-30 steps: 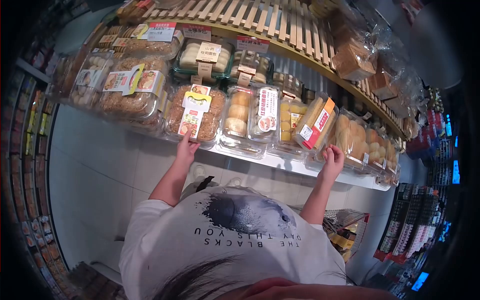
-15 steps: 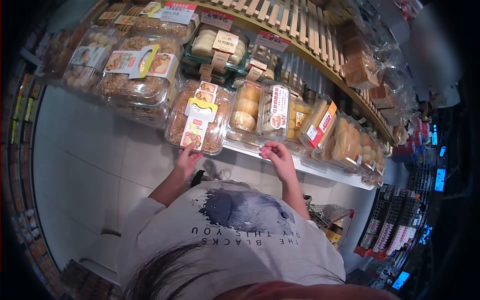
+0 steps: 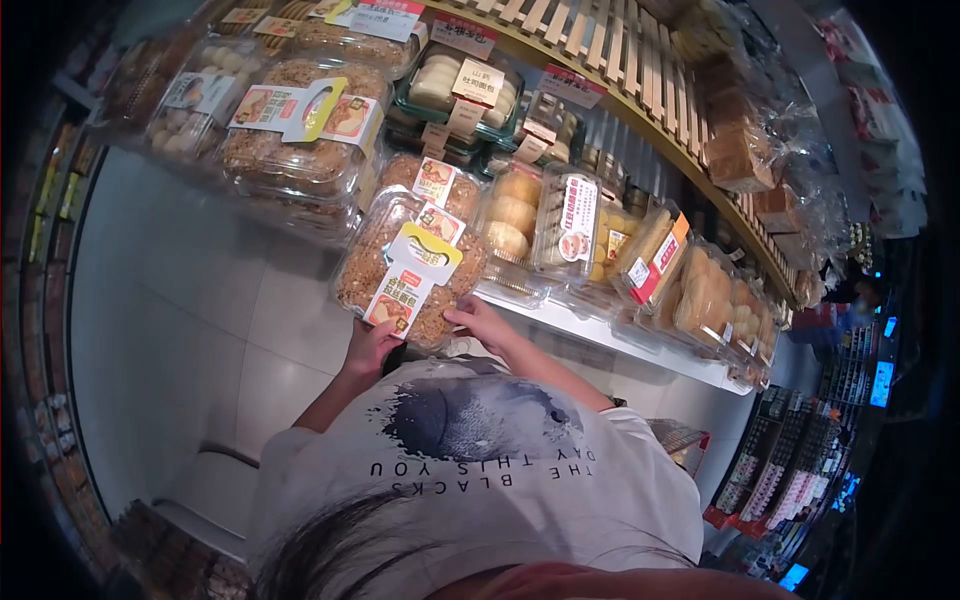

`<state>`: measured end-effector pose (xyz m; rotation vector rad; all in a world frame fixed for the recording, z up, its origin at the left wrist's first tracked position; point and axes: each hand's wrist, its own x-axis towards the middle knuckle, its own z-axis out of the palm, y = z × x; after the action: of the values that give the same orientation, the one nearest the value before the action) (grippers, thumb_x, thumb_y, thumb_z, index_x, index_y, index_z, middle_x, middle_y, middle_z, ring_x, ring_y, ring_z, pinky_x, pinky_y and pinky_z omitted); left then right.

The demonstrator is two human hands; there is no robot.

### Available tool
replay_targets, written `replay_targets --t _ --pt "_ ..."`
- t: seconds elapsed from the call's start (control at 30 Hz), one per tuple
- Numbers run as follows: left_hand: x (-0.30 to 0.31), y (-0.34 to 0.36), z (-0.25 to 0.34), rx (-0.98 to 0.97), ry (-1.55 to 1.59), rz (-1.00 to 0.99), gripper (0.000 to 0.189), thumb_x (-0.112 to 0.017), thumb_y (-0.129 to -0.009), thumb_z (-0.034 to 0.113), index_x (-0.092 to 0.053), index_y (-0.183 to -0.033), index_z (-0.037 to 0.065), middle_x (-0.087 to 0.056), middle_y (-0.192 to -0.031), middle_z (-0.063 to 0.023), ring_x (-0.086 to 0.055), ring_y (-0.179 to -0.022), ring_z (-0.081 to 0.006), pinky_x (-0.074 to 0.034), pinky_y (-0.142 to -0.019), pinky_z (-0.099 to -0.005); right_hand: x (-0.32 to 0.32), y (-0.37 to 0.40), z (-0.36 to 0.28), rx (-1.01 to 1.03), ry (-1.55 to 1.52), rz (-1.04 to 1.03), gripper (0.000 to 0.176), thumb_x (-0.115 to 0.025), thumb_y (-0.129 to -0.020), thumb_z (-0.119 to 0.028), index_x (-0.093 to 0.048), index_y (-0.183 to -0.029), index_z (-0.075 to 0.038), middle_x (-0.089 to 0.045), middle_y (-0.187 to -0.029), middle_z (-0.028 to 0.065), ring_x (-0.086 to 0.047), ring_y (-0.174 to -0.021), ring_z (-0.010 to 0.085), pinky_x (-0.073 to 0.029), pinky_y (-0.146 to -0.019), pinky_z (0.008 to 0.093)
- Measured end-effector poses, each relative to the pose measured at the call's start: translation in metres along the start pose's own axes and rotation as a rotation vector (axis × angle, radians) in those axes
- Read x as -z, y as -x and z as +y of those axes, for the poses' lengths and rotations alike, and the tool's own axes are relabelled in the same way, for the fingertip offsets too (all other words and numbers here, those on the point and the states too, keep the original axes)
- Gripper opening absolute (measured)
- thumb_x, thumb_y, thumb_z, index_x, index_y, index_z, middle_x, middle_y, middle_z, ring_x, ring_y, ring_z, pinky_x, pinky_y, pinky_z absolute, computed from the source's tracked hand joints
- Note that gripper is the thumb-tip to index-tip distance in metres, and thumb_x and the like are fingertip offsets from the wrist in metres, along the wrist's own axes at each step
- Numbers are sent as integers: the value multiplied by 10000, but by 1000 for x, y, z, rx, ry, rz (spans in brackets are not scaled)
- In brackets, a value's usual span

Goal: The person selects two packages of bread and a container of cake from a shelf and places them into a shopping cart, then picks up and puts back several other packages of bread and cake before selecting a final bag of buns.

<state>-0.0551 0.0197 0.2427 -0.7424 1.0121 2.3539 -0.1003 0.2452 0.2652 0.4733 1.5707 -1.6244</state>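
Note:
A clear plastic bread box (image 3: 366,262) with brown, crumb-topped bread and a white, red and yellow label is held in front of me, tilted, over the shelf's front edge. My left hand (image 3: 372,345) grips its near left edge, thumb on top near the label's end. On the near right corner, my right hand (image 3: 478,325) has its thumb on the lid and its fingers around the side. Behind the held box, a similar bread box (image 3: 405,175) lies on the shelf. To its right stand a pack of round buns (image 3: 512,210) and a white-labelled pack (image 3: 568,225).
Stacked crumb-topped bread boxes (image 3: 300,165) stand at left. Green-based packs (image 3: 465,90) lie behind, below a slatted wooden shelf (image 3: 640,75) with bagged loaves (image 3: 740,150). Long bread packs (image 3: 700,290) line the right. A wire basket (image 3: 680,440) is beside me, over pale floor tiles (image 3: 190,300).
The bread box has come toward me and lifted off the shelf, showing a similar box behind it. My right hand has moved left from beside it onto its corner.

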Motion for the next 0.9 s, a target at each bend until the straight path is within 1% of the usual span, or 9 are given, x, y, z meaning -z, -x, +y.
replay_targets --t 0.07,0.2,0.33,0.43,0.47,0.53,0.6,0.77,0.9 --pt "-11 -2 6 -50 1 -15 483 -557 -785 34 -315 -1200 88 -518 -1069 -86 -579 -874 -163 -508 -677 -271 4 1 -6 0 -31 16 563 -667 -768 -281 -385 -1186 -31 -541 -1006 68 -541 -890 147 -470 -711 300" --pt "-35 3 18 -170 -45 38 447 -566 -790 42 -306 -1153 41 -525 -1046 -104 -577 -857 -154 -500 -677 -274 5 3 -14 85 -144 52 549 -639 -791 -255 -374 -1217 -33 -539 -1034 72 -539 -885 142 -467 -716 292" --pt "-49 1 28 -271 -145 80 420 -577 -799 81 -315 -1124 33 -518 -1048 -110 -567 -867 -154 -481 -707 -282 6 -3 -27 87 -189 -13 523 -615 -806 -271 -383 -1210 -34 -537 -1024 61 -537 -877 136 -463 -707 290" --pt "-52 -7 34 -195 -87 70 424 -574 -806 107 -310 -1129 32 -513 -1033 -115 -558 -866 -158 -468 -733 -288 4 -4 -38 72 -166 41 504 -602 -813 -284 -391 -1196 -33 -534 -1033 55 -531 -884 135 -459 -701 287" --pt "-49 -16 30 -150 -52 52 407 -577 -816 168 -342 -1127 50 -507 -1035 -98 -547 -847 -169 -461 -755 -313 5 -5 -41 77 -141 84 504 -601 -814 -290 -393 -1193 -32 -533 -1040 56 -530 -887 138 -458 -703 288" --pt "-53 -26 32 6 87 37 399 -581 -817 202 -372 -1130 69 -503 -1048 -81 -536 -853 -182 -447 -785 -340 11 -5 -46 121 -107 117 571 -595 -818 -315 -353 -1241 -15 -528 -1050 67 -521 -915 153 -453 -720 303" --pt "-59 -34 30 118 192 46 397 -580 -819 266 -419 -1143 102 -499 -1065 -50 -515 -861 -202 -418 -835 -379 14 -4 -44 199 -119 196 547 -571 -836 -335 -369 -1245 -33 -527 -1073 68 -507 -956 147 -441 -766 315" --pt "-69 -52 33 60 212 76 476 -593 -803 317 -398 -1192 125 -476 -1110 -44 -471 -946 -206 -383 -903 -366 20 18 -38 229 -122 217 566 -555 -851 -327 -347 -1272 -11 -510 -1117 82 -536 -942 167 -441 -794 310" --pt "-61 -84 29 20 119 129 438 -612 -788 314 -443 -1145 123 -471 -1077 -39 -486 -911 -213 -421 -856 -351 38 27 1 152 -225 265 555 -602 -810 -252 -384 -1230 39 -544 -1017 87 -554 -871 164 -469 -697 292"
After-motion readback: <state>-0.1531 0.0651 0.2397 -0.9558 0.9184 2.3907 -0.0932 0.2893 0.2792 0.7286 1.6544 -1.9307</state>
